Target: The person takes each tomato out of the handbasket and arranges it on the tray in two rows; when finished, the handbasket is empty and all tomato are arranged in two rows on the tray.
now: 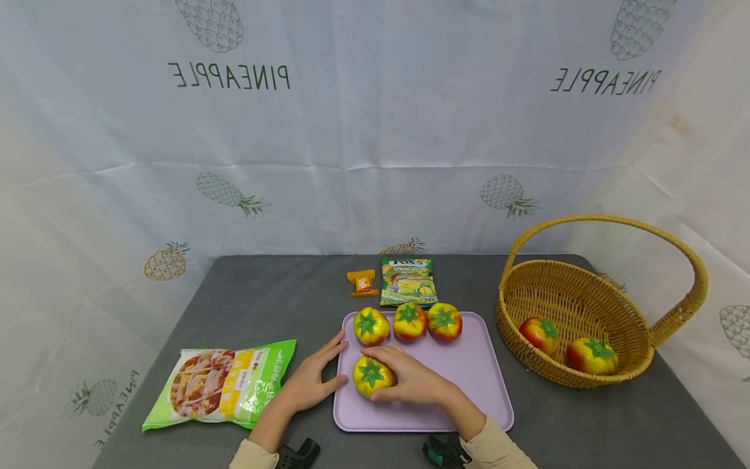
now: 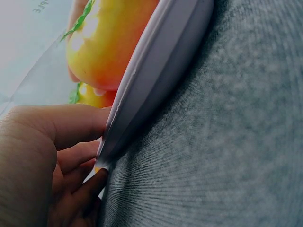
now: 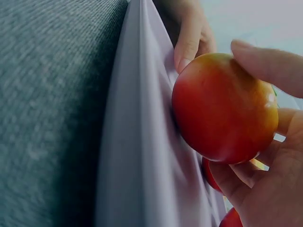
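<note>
A yellow and red tomato (image 1: pixel 373 374) with a green star-shaped top is on the near left part of a lilac tray (image 1: pixel 469 397). My right hand (image 1: pixel 418 380) grips it from the right, with thumb and fingers around its sides in the right wrist view. At the tray's left edge is my left hand (image 1: pixel 312 383); its extended thumb and fingers touch the rim (image 2: pixel 124 90). Three similar tomatoes form a row along the tray's far side: a left one (image 1: pixel 371 326), a middle one (image 1: pixel 409 322) and a right one (image 1: pixel 444 322).
To the right stands a wicker basket (image 1: pixel 508 335) with a tall handle, holding two tomatoes (image 1: pixel 592 355). A green food bag (image 1: pixel 225 384) lies left of the tray. Behind the tray are a green packet (image 1: pixel 408 281) and a small orange packet (image 1: pixel 362 283). A pineapple-print cloth hangs behind.
</note>
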### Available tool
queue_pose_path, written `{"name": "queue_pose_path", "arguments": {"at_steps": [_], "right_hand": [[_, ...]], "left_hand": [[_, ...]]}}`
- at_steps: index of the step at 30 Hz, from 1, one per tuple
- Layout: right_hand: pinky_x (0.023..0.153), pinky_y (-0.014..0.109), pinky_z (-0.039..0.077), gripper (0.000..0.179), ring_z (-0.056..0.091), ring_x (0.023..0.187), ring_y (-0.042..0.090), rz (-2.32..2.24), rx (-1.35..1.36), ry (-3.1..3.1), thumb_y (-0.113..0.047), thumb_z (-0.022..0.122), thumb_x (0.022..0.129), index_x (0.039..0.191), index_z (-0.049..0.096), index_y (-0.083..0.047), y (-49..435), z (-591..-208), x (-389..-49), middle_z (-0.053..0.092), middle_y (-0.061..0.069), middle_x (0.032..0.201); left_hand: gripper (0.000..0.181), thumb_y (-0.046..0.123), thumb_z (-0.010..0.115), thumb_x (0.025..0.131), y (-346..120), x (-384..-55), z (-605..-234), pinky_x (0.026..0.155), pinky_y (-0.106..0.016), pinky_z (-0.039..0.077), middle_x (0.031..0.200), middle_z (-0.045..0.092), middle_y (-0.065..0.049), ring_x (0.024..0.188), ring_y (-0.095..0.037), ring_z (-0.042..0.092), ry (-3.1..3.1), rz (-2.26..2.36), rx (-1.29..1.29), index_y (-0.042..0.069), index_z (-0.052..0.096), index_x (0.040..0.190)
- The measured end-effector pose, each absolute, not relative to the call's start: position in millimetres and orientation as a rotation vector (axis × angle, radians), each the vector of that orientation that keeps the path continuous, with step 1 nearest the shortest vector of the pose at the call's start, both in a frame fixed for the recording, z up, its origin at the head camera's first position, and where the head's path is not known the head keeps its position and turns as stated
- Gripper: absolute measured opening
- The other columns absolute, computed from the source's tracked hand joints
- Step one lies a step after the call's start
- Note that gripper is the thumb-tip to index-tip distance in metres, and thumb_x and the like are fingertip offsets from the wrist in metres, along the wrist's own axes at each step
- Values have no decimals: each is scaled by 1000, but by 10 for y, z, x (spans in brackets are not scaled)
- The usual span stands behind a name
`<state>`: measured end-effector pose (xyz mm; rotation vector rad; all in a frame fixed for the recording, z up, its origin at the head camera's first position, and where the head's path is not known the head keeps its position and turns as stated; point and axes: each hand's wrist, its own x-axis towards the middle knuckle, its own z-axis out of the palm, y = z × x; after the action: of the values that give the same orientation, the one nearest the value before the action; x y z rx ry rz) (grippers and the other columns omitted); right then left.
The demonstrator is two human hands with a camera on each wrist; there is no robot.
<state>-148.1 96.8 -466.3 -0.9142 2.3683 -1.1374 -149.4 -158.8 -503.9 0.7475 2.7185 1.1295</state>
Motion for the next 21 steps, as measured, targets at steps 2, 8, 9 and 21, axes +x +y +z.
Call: {"name": "queue_pose_path", "arguments": {"at_steps": [2,8,9,21], "right_hand": [[109,41,35,74,41,124,17,-1137,-920,2365,-41,69,84,146,38,-17,967,-4677,-1485,45,-5,144],[110,40,35,77,42,124,16,-1145,-921,2353,-42,69,83,147,34,-17,963,-4706,-1490,42,-5,145],[110,40,35,78,42,124,16,-1149,-924,2351,-41,70,83,147,34,-16,962,-4706,-1490,42,-4,146],[110,42,36,80,43,123,15,-1146,-917,2343,-40,70,82,149,31,-17,955,-4705,-1485,42,0,145]], "left_hand": [[64,38,62,88,-1586,-1498,-5042,109,-53,32,156,27,-1,140,-25,32,2713,1133,739,12,43,143],[64,39,62,88,-1586,-1505,-5052,108,-54,32,156,28,-1,140,-25,33,2716,1142,738,12,44,143],[63,38,62,88,-1586,-1504,-5053,108,-54,32,156,29,-2,139,-26,34,2718,1147,738,11,45,142],[65,39,63,87,-1586,-1499,-5048,109,-53,32,156,28,-1,140,-26,33,2714,1143,741,11,44,143]]}}
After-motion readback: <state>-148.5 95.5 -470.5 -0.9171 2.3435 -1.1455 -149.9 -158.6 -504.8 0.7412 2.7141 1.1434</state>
